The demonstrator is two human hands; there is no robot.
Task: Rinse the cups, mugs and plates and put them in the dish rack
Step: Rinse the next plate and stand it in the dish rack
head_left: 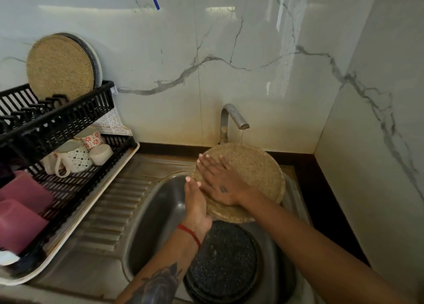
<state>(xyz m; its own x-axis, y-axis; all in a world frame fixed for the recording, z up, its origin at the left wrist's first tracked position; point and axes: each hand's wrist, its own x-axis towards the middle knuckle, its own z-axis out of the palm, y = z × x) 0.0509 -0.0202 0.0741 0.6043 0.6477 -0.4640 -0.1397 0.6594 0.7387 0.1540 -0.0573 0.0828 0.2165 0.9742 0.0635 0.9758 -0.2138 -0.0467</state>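
Tan plate [252,166] under tap: R hand [220,184] flat on it, L hand [195,202] gripping its edge.

Left hand [196,208]: its fingers lie hidden under the speckled tan plate [251,168]. Dish rack [75,110]: cut off at the left edge. Dark speckled plates [226,262] in the sink: number indistinct, lower rims cropped.
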